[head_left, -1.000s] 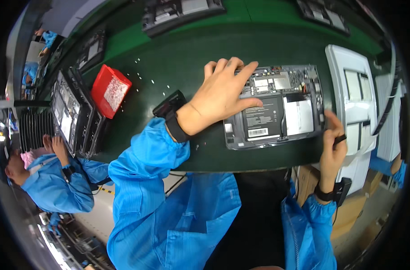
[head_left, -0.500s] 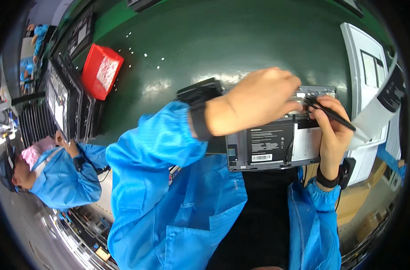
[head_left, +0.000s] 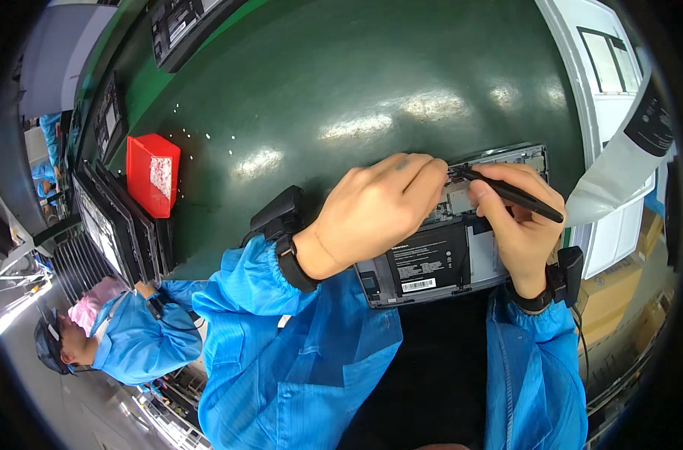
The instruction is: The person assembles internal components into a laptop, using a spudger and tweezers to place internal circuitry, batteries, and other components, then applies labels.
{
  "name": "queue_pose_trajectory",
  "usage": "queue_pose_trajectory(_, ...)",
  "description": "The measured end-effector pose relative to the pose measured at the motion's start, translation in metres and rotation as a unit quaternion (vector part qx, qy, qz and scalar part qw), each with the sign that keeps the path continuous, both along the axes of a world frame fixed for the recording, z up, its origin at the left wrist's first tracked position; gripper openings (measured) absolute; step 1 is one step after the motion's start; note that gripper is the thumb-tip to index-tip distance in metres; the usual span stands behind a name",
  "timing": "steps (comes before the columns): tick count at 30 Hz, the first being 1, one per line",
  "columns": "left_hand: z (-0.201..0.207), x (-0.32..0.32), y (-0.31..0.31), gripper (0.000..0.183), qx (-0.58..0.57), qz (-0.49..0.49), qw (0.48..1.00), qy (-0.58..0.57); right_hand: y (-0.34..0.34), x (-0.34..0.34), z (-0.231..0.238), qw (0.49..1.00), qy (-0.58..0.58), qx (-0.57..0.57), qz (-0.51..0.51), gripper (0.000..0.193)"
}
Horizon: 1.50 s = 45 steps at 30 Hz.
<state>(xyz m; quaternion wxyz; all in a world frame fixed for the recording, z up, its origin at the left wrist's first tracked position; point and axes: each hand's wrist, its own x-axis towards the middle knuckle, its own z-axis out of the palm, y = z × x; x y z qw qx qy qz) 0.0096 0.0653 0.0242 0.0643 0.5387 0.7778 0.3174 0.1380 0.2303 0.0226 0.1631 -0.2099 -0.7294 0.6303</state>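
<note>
An opened laptop base [head_left: 485,250] lies at the table's near edge, tilted slightly, its insides facing up. Its black battery [head_left: 429,260], with a white barcode label, shows in the near part. My right hand [head_left: 523,217] grips black tweezers [head_left: 520,198] slantwise, their narrow end pointing left over the circuit boards at the laptop's far side. Close to that end, my left hand [head_left: 386,196] is bent over the laptop, knuckles up and fingers curled together. Its fingertips, and whatever they may pinch, are hidden.
A red bin [head_left: 152,176] of tiny white pieces stands at left; similar pieces lie scattered beside it. Black laptop parts [head_left: 109,221] lean stacked before a co-worker [head_left: 142,330] in blue. Another laptop base [head_left: 184,30] lies far left. A white tray [head_left: 608,75] and grey-white bag [head_left: 615,176] are at right.
My view has shifted. My left hand has drawn back toward me and its fingers have curled further in. The tweezers' tip has moved left along the laptop's far side.
</note>
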Motion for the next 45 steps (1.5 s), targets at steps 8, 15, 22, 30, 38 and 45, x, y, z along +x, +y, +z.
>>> queue_pose_trajectory(8, -0.015, -0.002, -0.007, 0.025, 0.049, -0.019, 0.994, 0.098, 0.0, -0.002, -0.003, 0.999, -0.008, 0.052, 0.01, 0.019)
queue_pose_trajectory(15, -0.016, -0.001, -0.003, 0.024, 0.062, -0.014, 0.993, 0.098, 0.001, -0.002, -0.003, 0.999, -0.015, 0.047, 0.013, 0.019)
queue_pose_trajectory(22, -0.017, 0.001, -0.003, 0.023, 0.059, -0.014, 0.992, 0.114, 0.003, -0.002, -0.004, 0.997, -0.001, 0.068, 0.032, 0.018)
queue_pose_trajectory(30, -0.013, -0.001, -0.005, 0.027, 0.055, -0.02, 0.994, 0.091, 0.003, -0.003, -0.001, 0.995, 0.014, 0.081, 0.061, 0.017)
queue_pose_trajectory(38, 0.008, -0.015, -0.04, 0.022, 0.003, 0.037, 0.993, 0.111, 0.005, 0.011, -0.009, 0.994, 0.023, -0.105, -0.018, 0.017)
queue_pose_trajectory(45, 0.036, -0.04, -0.109, 0.027, -0.208, 0.318, 0.909, 0.173, 0.004, 0.009, -0.011, 0.996, 0.026, -0.089, -0.018, 0.016)
